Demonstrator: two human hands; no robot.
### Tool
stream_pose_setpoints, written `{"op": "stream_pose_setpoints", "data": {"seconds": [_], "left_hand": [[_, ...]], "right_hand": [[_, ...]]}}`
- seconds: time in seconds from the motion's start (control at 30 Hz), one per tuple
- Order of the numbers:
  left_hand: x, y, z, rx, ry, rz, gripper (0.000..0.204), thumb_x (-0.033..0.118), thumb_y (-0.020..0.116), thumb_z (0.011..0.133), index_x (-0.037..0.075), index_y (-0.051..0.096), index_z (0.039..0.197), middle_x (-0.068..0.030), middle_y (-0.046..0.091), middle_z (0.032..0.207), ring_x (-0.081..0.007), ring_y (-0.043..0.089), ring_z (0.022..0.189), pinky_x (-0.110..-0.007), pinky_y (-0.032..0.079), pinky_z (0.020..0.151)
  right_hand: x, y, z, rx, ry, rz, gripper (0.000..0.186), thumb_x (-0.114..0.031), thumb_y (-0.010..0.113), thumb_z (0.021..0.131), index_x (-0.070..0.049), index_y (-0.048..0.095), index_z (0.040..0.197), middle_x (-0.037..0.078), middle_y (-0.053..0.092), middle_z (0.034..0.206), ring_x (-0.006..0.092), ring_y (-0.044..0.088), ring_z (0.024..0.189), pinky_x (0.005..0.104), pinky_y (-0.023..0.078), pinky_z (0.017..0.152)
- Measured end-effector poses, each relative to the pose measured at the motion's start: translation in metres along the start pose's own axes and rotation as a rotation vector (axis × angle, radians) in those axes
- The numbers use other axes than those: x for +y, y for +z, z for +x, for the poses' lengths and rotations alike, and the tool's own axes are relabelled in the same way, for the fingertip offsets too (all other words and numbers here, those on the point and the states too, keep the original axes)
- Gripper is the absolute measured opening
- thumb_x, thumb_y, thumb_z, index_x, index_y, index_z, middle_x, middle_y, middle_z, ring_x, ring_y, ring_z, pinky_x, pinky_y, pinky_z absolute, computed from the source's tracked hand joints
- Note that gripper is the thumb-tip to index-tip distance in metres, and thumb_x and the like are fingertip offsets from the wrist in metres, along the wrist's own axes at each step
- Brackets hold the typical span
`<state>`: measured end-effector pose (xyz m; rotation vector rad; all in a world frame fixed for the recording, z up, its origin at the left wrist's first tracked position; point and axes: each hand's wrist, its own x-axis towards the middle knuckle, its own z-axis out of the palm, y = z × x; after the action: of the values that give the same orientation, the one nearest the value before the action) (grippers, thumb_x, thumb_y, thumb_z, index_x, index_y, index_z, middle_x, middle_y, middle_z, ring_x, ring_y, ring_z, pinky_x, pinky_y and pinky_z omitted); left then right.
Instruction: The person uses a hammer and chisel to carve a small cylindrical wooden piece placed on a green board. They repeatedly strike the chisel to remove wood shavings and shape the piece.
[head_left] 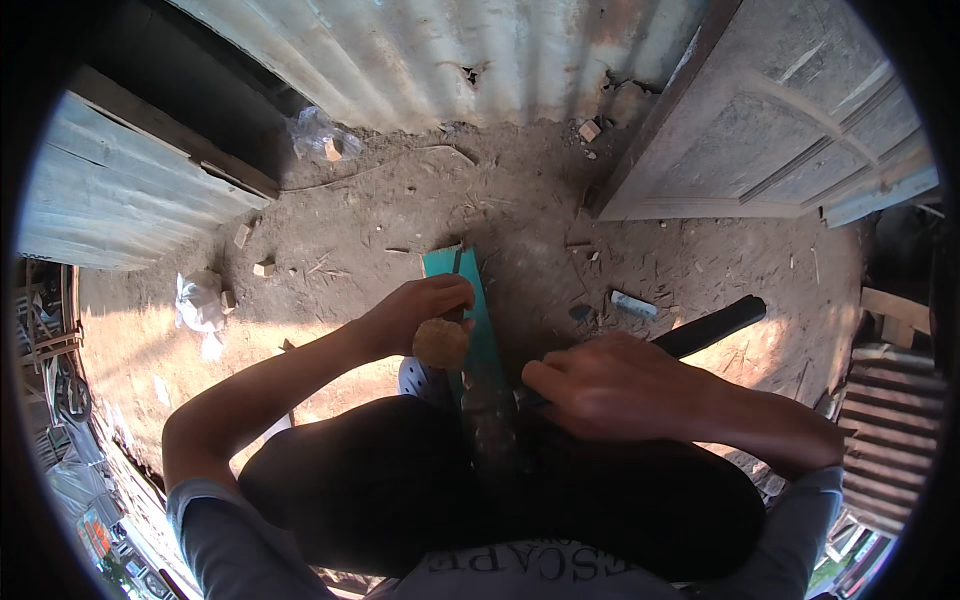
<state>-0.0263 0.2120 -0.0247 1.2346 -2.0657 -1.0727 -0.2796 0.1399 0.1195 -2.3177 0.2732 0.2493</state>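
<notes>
Between my knees a long teal board (484, 335) runs away from me, with a dark narrow slot or mark near its far end. My left hand (425, 305) is closed around what looks like a chisel, its round wooden handle end (440, 344) facing up; its blade is hidden. My right hand (610, 385) grips a hammer by its long black handle (712, 326), which sticks out to the right. The hammer's head seems to be the blurred grey shape (490, 412) over the near part of the board, in shadow.
Wood chips and small blocks (264, 268) lie on the dirt floor (370, 220). A plastic bag (200, 302) is at left, a pale scrap (634, 305) at right. Corrugated metal sheeting (430, 70) stands ahead, beside a weathered panelled door (770, 130). A blue perforated shoe (420, 382) shows beside the board.
</notes>
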Motion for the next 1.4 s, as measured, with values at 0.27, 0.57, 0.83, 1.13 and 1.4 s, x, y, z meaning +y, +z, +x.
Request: {"op": "stream_pose_setpoints", "data": {"seconds": [0.27, 0.57, 0.83, 1.13, 1.4], "left_hand": [[-0.020, -0.020, 0.034, 0.148, -0.138, -0.250, 0.029, 0.012, 0.077, 0.071, 0.005, 0.062, 0.094, -0.0096, 0.067, 0.089, -0.0236, 0.065, 0.082, -0.033, 0.050, 0.075], [-0.017, -0.030, 0.048, 0.340, -0.118, -0.414, 0.019, 0.011, 0.072, 0.079, 0.006, 0.064, 0.095, -0.0054, 0.068, 0.089, -0.0160, 0.065, 0.085, -0.032, 0.051, 0.079], [-0.029, -0.039, 0.051, 0.218, -0.197, -0.407, 0.034, 0.010, 0.072, 0.078, 0.005, 0.058, 0.110, -0.0095, 0.064, 0.107, -0.0190, 0.062, 0.097, -0.034, 0.050, 0.084], [-0.011, -0.047, 0.060, 0.158, -0.318, -0.229, 0.057, 0.020, 0.077, 0.074, 0.006, 0.054, 0.125, -0.0136, 0.057, 0.127, -0.0273, 0.055, 0.118, -0.039, 0.043, 0.100], [-0.029, -0.035, 0.049, 0.290, -0.080, -0.244, 0.065, 0.018, 0.077, 0.075, 0.007, 0.049, 0.132, -0.0148, 0.053, 0.132, -0.0266, 0.052, 0.123, -0.037, 0.040, 0.104]], "right_hand": [[0.001, -0.052, 0.017, 0.664, 0.113, 0.238, 0.021, -0.020, 0.054, 0.096, -0.001, 0.048, 0.092, 0.020, 0.057, 0.069, 0.0391, 0.060, 0.067, 0.0434, 0.044, 0.059], [0.015, -0.048, 0.059, 0.408, 0.164, 0.196, 0.021, -0.019, 0.051, 0.098, 0.001, 0.051, 0.100, 0.022, 0.049, 0.060, 0.0417, 0.050, 0.057, 0.0456, 0.038, 0.056], [-0.011, -0.063, 0.066, 0.738, -0.023, 0.305, 0.026, -0.024, 0.048, 0.100, 0.000, 0.051, 0.091, 0.012, 0.048, 0.060, 0.0218, 0.048, 0.050, 0.0384, 0.038, 0.052], [-0.020, -0.075, 0.069, 0.744, 0.040, 0.377, 0.028, -0.027, 0.046, 0.101, 0.001, 0.050, 0.096, 0.021, 0.055, 0.067, 0.0321, 0.053, 0.054, 0.0399, 0.039, 0.051], [0.004, -0.060, 0.071, 0.421, 0.273, 0.261, 0.027, -0.024, 0.045, 0.101, 0.002, 0.051, 0.102, 0.015, 0.046, 0.061, 0.0171, 0.046, 0.051, 0.0360, 0.039, 0.053]]}}
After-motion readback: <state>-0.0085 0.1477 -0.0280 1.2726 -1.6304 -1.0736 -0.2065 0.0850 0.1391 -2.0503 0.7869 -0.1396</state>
